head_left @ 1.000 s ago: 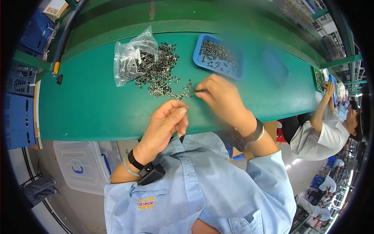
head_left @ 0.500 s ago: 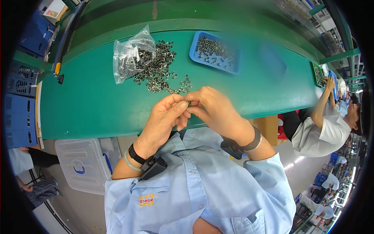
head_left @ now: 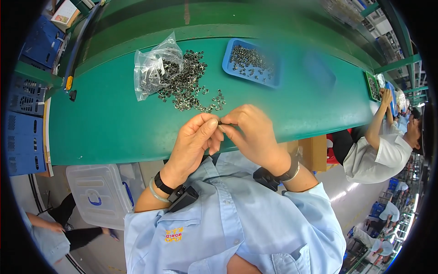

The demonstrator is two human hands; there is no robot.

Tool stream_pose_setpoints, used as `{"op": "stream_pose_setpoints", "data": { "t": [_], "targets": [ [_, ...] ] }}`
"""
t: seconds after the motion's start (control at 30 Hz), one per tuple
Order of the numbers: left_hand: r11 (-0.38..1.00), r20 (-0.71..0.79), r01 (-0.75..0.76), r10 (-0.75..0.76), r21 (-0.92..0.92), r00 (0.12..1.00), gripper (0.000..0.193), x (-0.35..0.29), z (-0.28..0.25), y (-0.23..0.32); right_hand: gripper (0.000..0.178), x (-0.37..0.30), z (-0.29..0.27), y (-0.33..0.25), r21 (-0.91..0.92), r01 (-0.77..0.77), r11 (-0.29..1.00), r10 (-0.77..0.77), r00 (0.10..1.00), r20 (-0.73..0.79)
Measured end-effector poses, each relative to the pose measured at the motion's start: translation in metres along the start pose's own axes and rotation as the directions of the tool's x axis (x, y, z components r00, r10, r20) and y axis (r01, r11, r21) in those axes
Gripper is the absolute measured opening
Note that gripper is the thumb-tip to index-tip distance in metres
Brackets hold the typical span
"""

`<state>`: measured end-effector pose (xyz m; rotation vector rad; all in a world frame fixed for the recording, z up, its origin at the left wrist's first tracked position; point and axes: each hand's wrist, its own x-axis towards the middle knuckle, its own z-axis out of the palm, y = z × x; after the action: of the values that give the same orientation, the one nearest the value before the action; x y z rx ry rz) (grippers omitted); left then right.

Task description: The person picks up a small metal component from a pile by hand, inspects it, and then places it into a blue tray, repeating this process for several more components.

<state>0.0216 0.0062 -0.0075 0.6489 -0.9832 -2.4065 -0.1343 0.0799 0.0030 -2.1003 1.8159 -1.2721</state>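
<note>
Over the near part of the green table, my left hand [head_left: 195,141] and my right hand [head_left: 253,134] meet at the fingertips. Thumb and fingers of both pinch one small dark part [head_left: 220,123], mostly covered by the fingertips, so its exact kind is unclear. Just beyond my hands spreads a heap of small dark, shiny metal-looking pieces [head_left: 189,75]. Part of the heap lies in or under a clear plastic bag [head_left: 148,75]. To the right of it, a blue tray [head_left: 226,64] holds many more small pieces.
The green tabletop [head_left: 100,132] ends just in front of my body. Below its edge at left stands a clear lidded box [head_left: 98,194]; a cardboard box [head_left: 312,153] is at right. Blue crates [head_left: 25,141] border the left. A co-worker [head_left: 381,153] sits at the right by a green tray [head_left: 372,86].
My fingertips still meet around the small part; the right hand and wrist have shifted slightly. At lower left, another person has stepped further into view.
</note>
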Motion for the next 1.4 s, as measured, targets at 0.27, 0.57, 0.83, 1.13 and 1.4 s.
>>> {"op": "stream_pose_setpoints", "data": {
  "t": [0.27, 0.57, 0.83, 1.13, 1.4],
  "targets": [
    [1.000, -0.009, 0.011, -0.011, 0.015, 1.000, 0.019, 0.003, -0.009, 0.000, 0.024, 0.006, 0.005, -0.005, 0.016, -0.037, 0.999, 0.038, 0.998, -0.054],
    [0.989, -0.042, 0.009, -0.003, 0.150, 0.999, 0.016, 0.005, -0.010, 0.002, 0.015, 0.011, 0.002, -0.002, -0.074, 0.071, 0.995, -0.072, 0.997, -0.011],
    [0.999, 0.087, 0.046, -0.045, -0.007, 0.995, 0.016, 0.005, -0.019, -0.005, 0.019, 0.011, 0.000, -0.004, 0.043, 0.039, 0.998, -0.038, 0.999, -0.020],
    [0.998, 0.089, 0.042, -0.039, -0.039, 0.995, 0.017, 0.001, -0.010, -0.005, 0.018, 0.005, -0.006, -0.004, -0.017, 0.078, 0.997, -0.079, 0.996, -0.037],
    [0.996, -0.016, 0.044, -0.043, 0.071, 0.999, 0.017, 0.009, -0.003, 0.004, 0.018, 0.005, -0.004, 0.003, 0.008, 0.039, 0.999, -0.038, 0.998, -0.048]
  ]
}}
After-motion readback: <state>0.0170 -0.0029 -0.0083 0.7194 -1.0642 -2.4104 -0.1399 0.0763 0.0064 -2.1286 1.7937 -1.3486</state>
